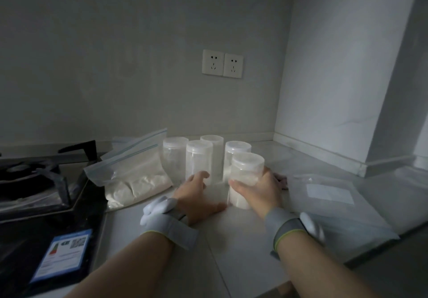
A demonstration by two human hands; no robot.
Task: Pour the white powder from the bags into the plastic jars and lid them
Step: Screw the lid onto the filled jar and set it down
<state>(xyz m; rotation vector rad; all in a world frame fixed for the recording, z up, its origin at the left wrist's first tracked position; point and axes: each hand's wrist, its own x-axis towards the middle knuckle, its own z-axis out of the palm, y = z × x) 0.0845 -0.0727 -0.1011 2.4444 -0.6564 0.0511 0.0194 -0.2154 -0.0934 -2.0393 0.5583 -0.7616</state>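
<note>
Now, from the head view, clasping the lidded jar (246,182) of white powder in the right grip (261,191), with fingers curled round its wall and its long axis upright on the counter (231,240) at the near edge of the jar cluster. Resting the left grip (196,196) at 9 o'clock of that jar, just beside it, slack and grasping nothing, with fingertips (203,174) near the foot of a seemingly empty lidded jar (199,156) at 12 o'clock. Probably calls next for the powder bag (134,177), slumped at 10 o'clock of the left grip, the nearer of the two, zip end toward 12 o'clock.
</note>
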